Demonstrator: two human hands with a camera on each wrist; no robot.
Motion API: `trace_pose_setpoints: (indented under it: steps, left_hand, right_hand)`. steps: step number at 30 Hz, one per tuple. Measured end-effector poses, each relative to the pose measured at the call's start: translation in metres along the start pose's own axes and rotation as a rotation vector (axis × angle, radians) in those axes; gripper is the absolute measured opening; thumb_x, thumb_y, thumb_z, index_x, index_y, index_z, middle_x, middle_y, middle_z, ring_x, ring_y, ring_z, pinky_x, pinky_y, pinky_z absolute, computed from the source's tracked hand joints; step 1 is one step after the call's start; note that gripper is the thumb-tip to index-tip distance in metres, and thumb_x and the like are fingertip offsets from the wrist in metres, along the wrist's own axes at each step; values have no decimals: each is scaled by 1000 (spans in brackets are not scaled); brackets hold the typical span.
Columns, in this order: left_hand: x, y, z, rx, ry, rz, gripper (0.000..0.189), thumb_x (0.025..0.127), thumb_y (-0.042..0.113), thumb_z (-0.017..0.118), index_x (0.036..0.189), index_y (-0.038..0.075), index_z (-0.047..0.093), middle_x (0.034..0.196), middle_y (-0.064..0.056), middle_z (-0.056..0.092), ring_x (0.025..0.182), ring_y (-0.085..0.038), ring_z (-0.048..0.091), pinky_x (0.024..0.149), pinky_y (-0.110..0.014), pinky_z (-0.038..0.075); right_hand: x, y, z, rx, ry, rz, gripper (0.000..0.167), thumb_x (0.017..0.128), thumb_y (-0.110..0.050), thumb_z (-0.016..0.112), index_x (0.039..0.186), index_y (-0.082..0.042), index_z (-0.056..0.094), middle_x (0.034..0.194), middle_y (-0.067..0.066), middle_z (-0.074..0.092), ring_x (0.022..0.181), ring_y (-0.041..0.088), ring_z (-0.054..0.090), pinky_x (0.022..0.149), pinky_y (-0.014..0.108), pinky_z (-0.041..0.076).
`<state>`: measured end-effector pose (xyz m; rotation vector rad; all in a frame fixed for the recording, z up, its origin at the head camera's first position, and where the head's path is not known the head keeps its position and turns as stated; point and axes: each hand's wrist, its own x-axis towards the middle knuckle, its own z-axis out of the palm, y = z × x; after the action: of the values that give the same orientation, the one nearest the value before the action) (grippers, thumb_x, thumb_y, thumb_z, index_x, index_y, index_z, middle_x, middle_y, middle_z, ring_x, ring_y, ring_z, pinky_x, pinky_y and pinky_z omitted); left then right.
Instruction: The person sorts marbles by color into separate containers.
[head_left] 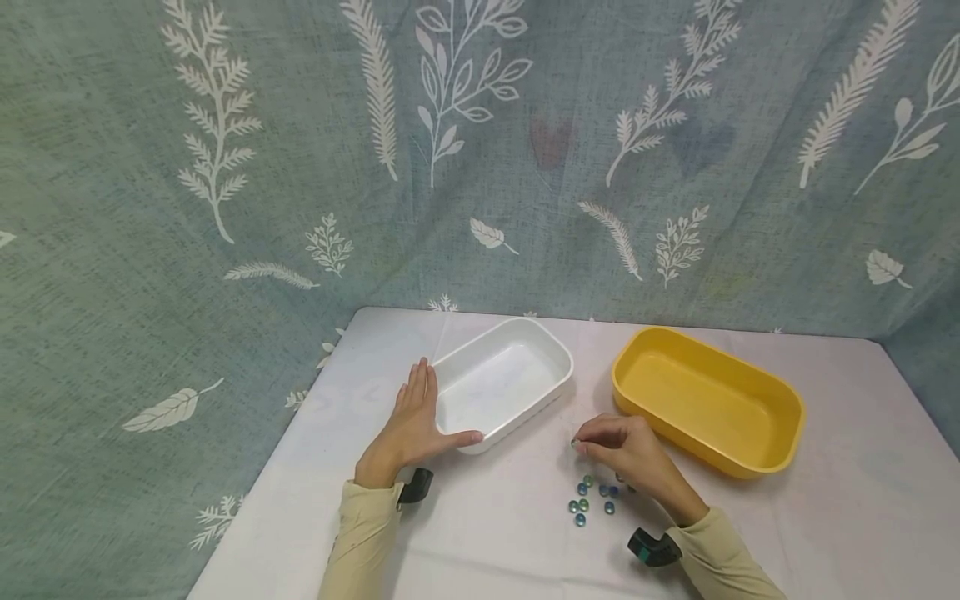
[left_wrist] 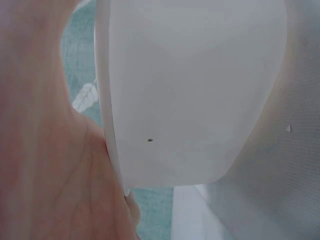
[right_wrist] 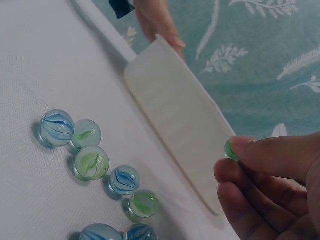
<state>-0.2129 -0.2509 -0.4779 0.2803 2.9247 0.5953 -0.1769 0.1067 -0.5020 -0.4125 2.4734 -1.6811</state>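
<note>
Sleeves (head_left: 365,533) nearest, six o'clock. My right hand (head_left: 637,458) pinches green marble (right_wrist: 230,150): likely light, hard, slippery; grip round middle. Left hand (head_left: 414,425), spread, touches white tray (head_left: 517,367) at eight o'clock.

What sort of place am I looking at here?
Probably an indoor tabletop recording setup: a blue-green, leaf-patterned fabric backdrop hangs behind a table covered in white cloth, with a small black wrist-worn device, likely a camera, in view.

Marbles (right_wrist: 91,163) glossy glass; white tub (head_left: 502,383), yellow tub (head_left: 697,400) smooth plastic; backdrop (head_left: 525,237) woven cloth.
</note>
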Motion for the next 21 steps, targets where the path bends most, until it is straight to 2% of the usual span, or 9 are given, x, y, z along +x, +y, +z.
trace_pose_setpoints:
  steps: [14,21]
  left_hand:
    - [2,-2,3,9,14,12,144,73,80,72,163,-6,0,174,-21,-13,163,-40,-8,132,-59,6]
    - [1,-3,2,11,15,10,144,73,80,72,163,-6,0,174,-20,-14,163,-39,-9,132,-59,6]
  right_hand:
    - [-1,-1,0,30,18,-20,16,89,-15,81,103,-7,81,105,5,78,90,7,71,84,17,58]
    - [0,-4,-1,33,27,-47,15,90,-18,81,102,-10,81,105,5,78,89,7,71,83,20,60]
